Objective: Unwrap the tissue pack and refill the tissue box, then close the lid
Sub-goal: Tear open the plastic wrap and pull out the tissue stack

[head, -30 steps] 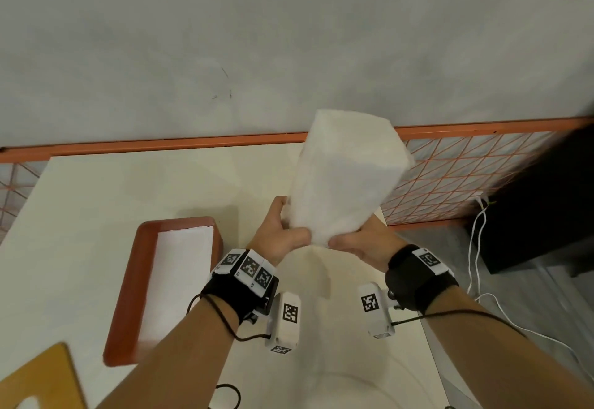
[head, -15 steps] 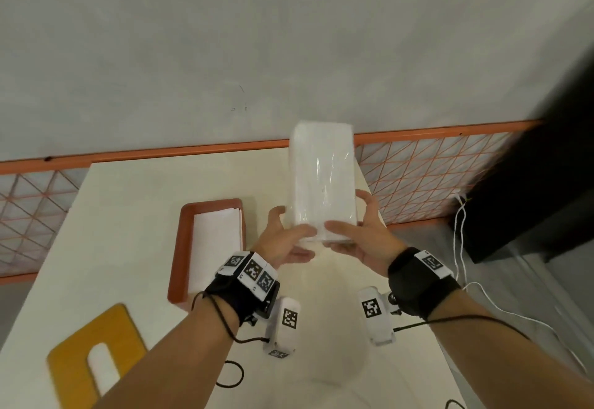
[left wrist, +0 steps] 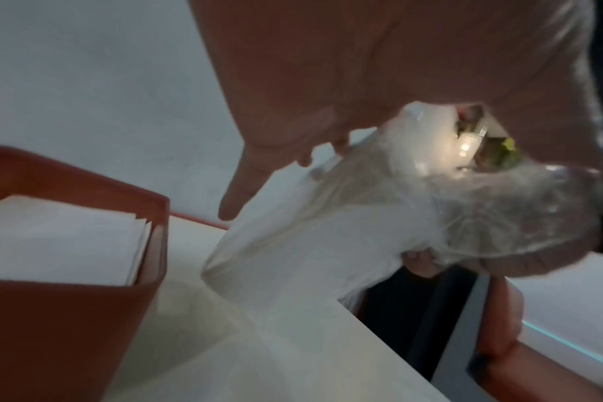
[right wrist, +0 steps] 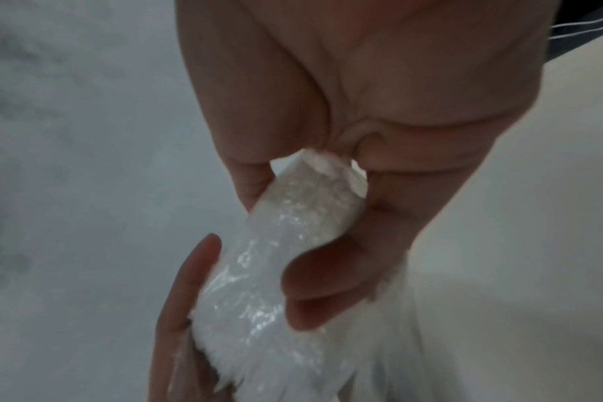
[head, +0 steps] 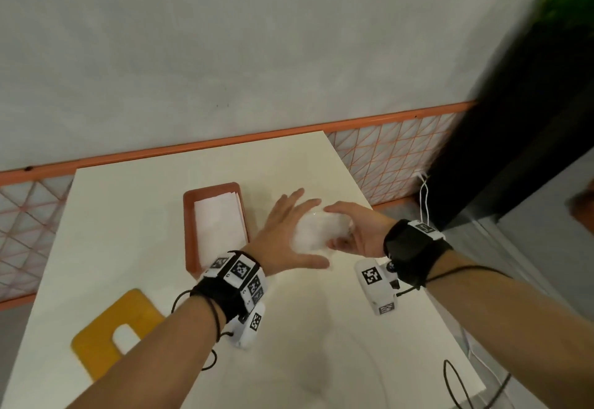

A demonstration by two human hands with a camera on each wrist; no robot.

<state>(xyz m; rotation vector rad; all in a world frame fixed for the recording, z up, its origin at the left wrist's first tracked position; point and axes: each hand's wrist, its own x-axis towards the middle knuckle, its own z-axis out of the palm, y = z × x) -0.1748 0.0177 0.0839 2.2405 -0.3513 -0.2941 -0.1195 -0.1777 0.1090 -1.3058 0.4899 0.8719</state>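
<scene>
The tissue pack (head: pixel 316 230), white in clear plastic wrap, hangs low over the white table (head: pixel 144 203) between both hands. My right hand (head: pixel 350 232) pinches the wrapped pack (right wrist: pixel 286 239) between thumb and fingers. My left hand (head: pixel 289 219) lies flat against its left side with straight fingers. In the left wrist view the plastic wrap (left wrist: pixel 506 206) is bunched at the right and white tissue (left wrist: pixel 310 244) shows below it. The orange tissue box (head: pixel 190 235) stands open just left of my left hand, with white tissues (head: pixel 221 225) inside. The yellow lid (head: pixel 96 341) lies at the near left.
An orange mesh fence (head: pixel 392 158) runs behind and beside the table. A black cabinet (head: pixel 514 151) stands at the right with white cables (head: pixel 425 196) hanging by it. The table's right edge (head: pixel 418 280) passes under my right wrist.
The pack was held upright and high in both hands; now it is lowered and blurred. My left hand has let go of it and flattened against it.
</scene>
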